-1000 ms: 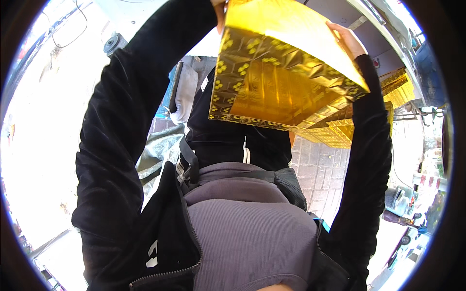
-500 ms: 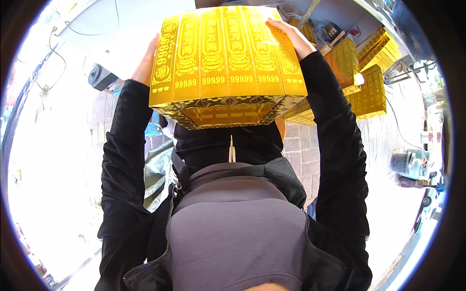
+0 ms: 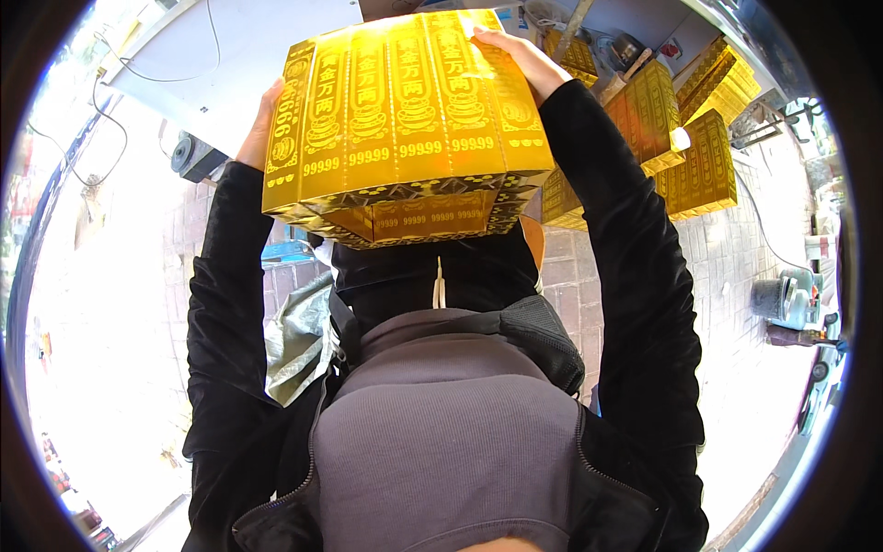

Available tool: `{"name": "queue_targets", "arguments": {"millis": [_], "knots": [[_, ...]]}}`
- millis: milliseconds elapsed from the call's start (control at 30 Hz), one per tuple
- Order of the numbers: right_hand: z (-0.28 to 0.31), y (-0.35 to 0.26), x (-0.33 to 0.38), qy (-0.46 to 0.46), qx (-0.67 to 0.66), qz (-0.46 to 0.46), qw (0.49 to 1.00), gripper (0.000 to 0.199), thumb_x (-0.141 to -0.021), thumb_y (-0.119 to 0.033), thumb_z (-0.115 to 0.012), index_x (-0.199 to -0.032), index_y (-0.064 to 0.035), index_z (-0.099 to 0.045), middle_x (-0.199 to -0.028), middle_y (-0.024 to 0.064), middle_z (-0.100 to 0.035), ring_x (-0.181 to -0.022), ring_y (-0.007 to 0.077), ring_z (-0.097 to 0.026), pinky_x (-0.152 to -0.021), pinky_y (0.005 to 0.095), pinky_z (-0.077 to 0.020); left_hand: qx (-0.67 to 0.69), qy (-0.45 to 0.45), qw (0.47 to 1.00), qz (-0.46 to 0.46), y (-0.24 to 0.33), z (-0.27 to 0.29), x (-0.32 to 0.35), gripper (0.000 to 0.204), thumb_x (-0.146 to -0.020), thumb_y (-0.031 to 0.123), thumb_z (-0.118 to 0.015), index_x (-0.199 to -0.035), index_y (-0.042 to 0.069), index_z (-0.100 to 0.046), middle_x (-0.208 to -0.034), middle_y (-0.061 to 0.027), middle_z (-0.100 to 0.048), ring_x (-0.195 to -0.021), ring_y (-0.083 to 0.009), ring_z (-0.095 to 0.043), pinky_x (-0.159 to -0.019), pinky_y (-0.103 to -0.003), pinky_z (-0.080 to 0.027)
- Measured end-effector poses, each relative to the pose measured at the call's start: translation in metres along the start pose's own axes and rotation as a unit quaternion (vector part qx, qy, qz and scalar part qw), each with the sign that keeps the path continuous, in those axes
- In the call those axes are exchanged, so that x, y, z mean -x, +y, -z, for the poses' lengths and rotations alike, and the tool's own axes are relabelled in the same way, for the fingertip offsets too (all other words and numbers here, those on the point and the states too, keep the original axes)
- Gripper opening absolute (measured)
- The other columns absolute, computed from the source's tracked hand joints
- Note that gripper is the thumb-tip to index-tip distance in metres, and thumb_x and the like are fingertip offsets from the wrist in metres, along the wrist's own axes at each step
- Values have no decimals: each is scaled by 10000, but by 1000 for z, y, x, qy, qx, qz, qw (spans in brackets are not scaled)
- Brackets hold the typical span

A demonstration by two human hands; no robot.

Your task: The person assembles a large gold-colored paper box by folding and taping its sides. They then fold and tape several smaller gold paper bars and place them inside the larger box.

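Between my two hands is a large gold cardboard box [image 3: 405, 106] with shiny printed panels and a dark patterned rim. Its near end is hollow, and the gold inner wall shows through the opening. My left hand [image 3: 258, 127] presses against the box's left side, its fingertips mostly hidden behind the edge. On the far right, my right hand [image 3: 522, 57] lies over the top corner, thumb on the upper face and the other fingers out of sight. The box is raised in front of my waist, slightly tilted.
Several similar gold boxes [image 3: 704, 170] are stacked at the right. A white tabletop [image 3: 235, 69] with a thin cable spreads at the far left, near a dark cylindrical device [image 3: 189, 156]. A crumpled grey-green sheet [image 3: 302, 336] is by my left side. Buckets [image 3: 782, 299] stand on the paved floor far right.
Both hands have carried the box a little to the left, and it has turned slightly, its left end lower. The grip on it looks the same.
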State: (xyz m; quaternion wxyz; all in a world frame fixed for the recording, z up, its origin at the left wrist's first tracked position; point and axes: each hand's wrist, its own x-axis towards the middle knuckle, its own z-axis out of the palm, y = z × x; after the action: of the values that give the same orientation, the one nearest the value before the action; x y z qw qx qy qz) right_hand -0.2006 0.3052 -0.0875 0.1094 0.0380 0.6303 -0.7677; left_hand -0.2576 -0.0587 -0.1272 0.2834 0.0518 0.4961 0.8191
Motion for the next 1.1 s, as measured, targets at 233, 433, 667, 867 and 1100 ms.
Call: {"name": "queue_targets", "arguments": {"millis": [233,433,667,867,1100], "knots": [[19,-3,10,41,2,-20,999,340,-968,-361,-647,-1158,-79,-670,-1007,-2,-720,-772,78,-671,-676,240,-532,-53,49,996,-52,-11,-20,-4,568,-992,552,-547,-1306,80,-579,-1157,-44,-707,-981,-136,-682,-818,-267,-562],[15,-4,8,16,-21,-19,999,331,-964,-355,-661,-1143,-77,-659,-999,11,-720,-778,88,-676,-685,250,-541,-168,-10,984,61,25,11,-19,829,-913,704,-538,-1456,83,-456,-1365,-147,-579,-1226,-277,-566,-971,-493,-481],[28,-9,3,15,10,-69,997,378,-980,-386,-639,-1159,-53,-658,-1039,44,-724,-855,115,-685,-765,270,-536,-742,-123,653,90,211,-54,-2,983,-855,847,-382,-1169,-37,-679,-1133,-208,-706,-1124,-315,-678,-985,-386,-538],[26,-9,8,10,-70,-75,995,350,-984,-353,-643,-1150,-45,-657,-1056,55,-727,-862,139,-695,-740,268,-553,-835,-121,529,95,245,-122,34,884,-929,745,-376,-1228,-45,-637,-1225,-193,-662,-1191,-294,-631,-1023,-391,-505],[19,-13,10,35,-66,-70,995,376,-976,-371,-656,-1158,-43,-654,-1042,76,-730,-831,130,-696,-711,249,-548,-869,-111,482,-26,226,-138,65,830,-964,690,-376,-1275,-45,-601,-1293,-187,-621,-1245,-278,-586,-1058,-393,-469]]}}
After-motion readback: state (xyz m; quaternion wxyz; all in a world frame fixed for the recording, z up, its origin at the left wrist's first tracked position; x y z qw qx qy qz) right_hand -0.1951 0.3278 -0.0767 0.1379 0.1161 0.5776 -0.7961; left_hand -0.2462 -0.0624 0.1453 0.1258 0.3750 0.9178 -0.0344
